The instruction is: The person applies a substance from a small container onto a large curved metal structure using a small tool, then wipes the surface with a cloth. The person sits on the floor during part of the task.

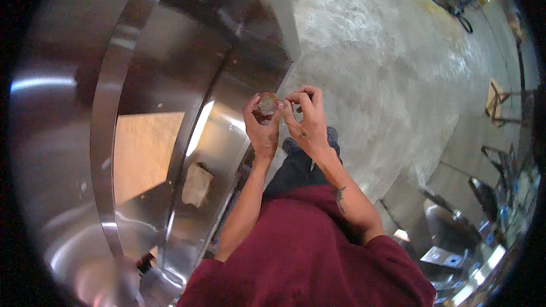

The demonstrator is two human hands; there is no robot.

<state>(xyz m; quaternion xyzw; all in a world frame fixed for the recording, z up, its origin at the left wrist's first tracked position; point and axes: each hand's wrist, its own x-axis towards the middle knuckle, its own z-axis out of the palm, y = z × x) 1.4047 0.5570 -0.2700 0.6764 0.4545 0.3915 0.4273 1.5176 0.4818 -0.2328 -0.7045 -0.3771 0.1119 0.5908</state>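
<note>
- Head view: concrete floor (pixel 392 91), biggest thing, runs ahead & to R. Hard surface; if round thing slips, it'd prob. drop here, poss. crack or roll, b/c nothing visible lies under it to catch it.
- Steel worktop (pixel 224 162), L side, shiny, w/ long raised edges. Risk: L forearm or knuckles knock an edge if person turns that way, b/c L arm is near it. Glare also makes edges hard to judge.
- Tan flat panel (pixel 145 153), in among the steel on L. Can't tell if fixed or loose; if loose, a bump could shift it.
- Dark shoes (pixel 333 137), below hands. Anything dropped could hit them or bounce off, b/c they're nearly under the grip.
- Pale lumpy block (pixel 197 185), rests on the worktop, apart from both hands. Could get swept off by a careless L elbow; material unclear.
- R hand (pixel 307 119), fingers bent, tips drawn in close to L fingertips. Poss. pinches an edge or thin bit; can't tell for sure. Too hard a pull = grip jerks loose.
- L hand (pixel 264 132), curled round the small round thing, digits either side.
- Small round thing (pixel 267 103), see-thru/brownish, held up in L fingers, in front of torso, just beside R fingertips. Main risk: fingertip-only hold, so sideways push from R could twist it out.
</note>
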